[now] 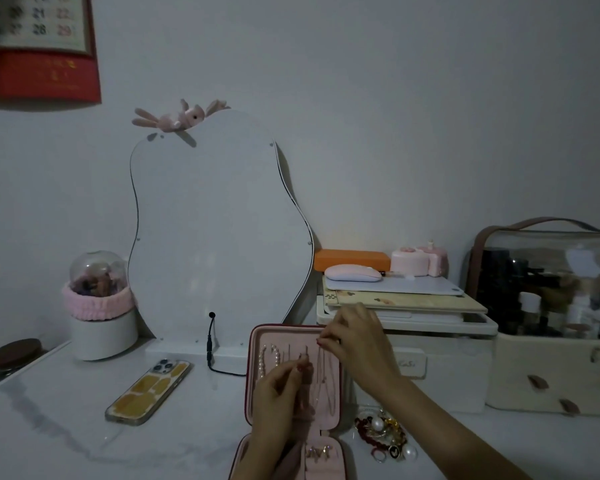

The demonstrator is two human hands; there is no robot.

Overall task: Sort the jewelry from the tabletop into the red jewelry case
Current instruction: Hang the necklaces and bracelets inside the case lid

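The red jewelry case (253, 344) stands open with its pink lid upright. A pearl strand (262, 362) and thin chains hang in the lid. My right hand (357, 337) pinches the top end of a thin chain necklace (321, 368) at the lid's upper right. My left hand (281, 389) pinches the chain lower down in front of the lid. Small earrings (317, 452) lie in the case's lower tray. A pile of loose jewelry (385, 434) with pearls, rings and red beads lies on the tabletop right of the case.
A phone (149, 389) lies left of the case. A wavy mirror (219, 230) with a cable stands behind it. White storage boxes (440, 365), a stack with a pink mouse (354, 273), and a cosmetics bag (548, 289) fill the right. A domed jar (99, 306) stands left.
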